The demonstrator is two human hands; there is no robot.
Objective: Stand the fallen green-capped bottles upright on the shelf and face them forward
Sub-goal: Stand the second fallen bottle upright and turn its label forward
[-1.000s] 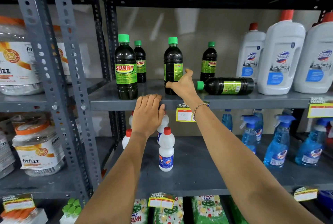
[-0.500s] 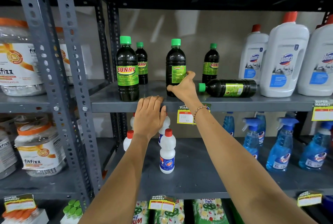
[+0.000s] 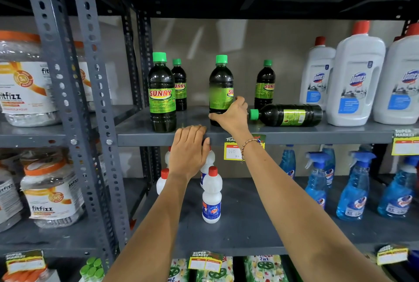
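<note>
Green caps: four bottles upright on the grey shelf (image 3: 294, 133), one down.

My right hand (image 3: 231, 116) is clamped around the lower body of the middle bottle (image 3: 221, 91), which stands upright near the shelf's front, label turned partly to the right and blurred. My left hand (image 3: 189, 150) lies flat, fingers together, on the shelf's front lip, gripping nothing. The fallen bottle (image 3: 286, 115) lies on its side just right of my right hand, cap pointing left, barcode side up. The front left bottle (image 3: 162, 93) shows its SUNNY label forward; two more (image 3: 180, 85) (image 3: 265, 84) stand behind.
</note>
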